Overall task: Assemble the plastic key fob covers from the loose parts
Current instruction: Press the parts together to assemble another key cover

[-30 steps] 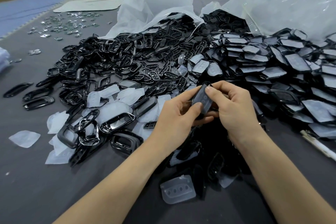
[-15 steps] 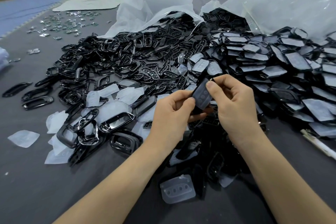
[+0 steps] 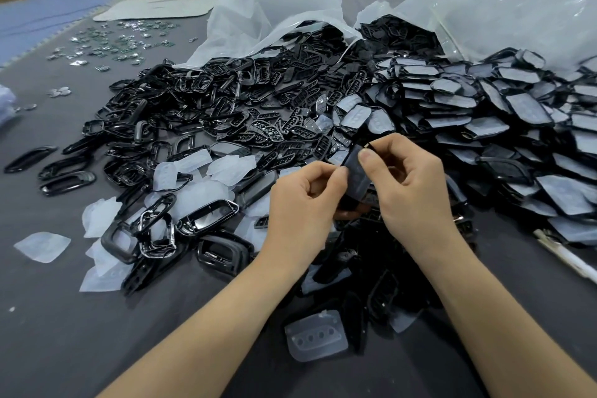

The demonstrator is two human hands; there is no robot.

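1. Both hands are up over the grey table (image 3: 64, 333), and a black key fob cover (image 3: 355, 181) is caught between them, clear of the heap below
2. Left hand (image 3: 303, 203) is curled in, its thumb tip pressed to the cover's left edge and its fingers tucked beneath the lower end
3. Right hand (image 3: 413, 191) pinches the upper end, thumb on the front face, fingers curled behind
4. The cover stands nearly upright, top tipped away
5. Loose black frames (image 3: 193, 113) are heaped at left, film-backed parts (image 3: 484, 113) stacked at right, and a translucent button pad (image 3: 318, 338) lies between the forearms
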